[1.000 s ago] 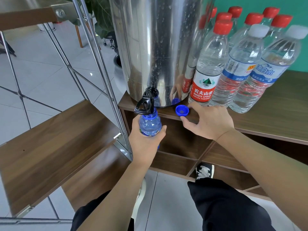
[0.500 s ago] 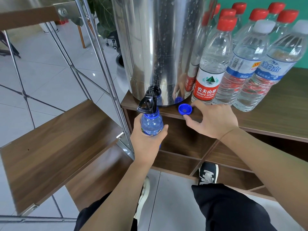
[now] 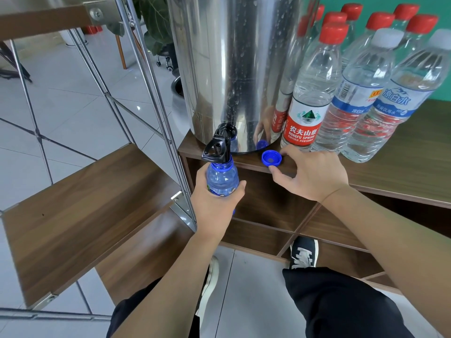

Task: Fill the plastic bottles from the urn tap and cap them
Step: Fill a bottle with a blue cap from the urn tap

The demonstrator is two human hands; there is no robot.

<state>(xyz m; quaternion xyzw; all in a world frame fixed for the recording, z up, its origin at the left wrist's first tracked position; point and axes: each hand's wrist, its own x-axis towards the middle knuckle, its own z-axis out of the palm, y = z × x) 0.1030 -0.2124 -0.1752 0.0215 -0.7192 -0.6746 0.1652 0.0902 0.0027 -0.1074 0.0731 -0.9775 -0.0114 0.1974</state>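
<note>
A tall, mirror-polished steel urn (image 3: 234,69), beaded with droplets, fills twelve o'clock, its top cut off. Clear ribbed bottles (image 3: 314,93) with red and white caps crowd at two o'clock on the wood-grain shelf (image 3: 415,172). The left hand (image 3: 214,201) wraps the blue plastic bottle (image 3: 222,179), its mouth hidden under the black tap (image 3: 218,148); its lower half is covered. The right hand (image 3: 312,174), fingers loosely spread, flanks the upturned blue cap (image 3: 271,158); whether they touch it is unclear.
</note>
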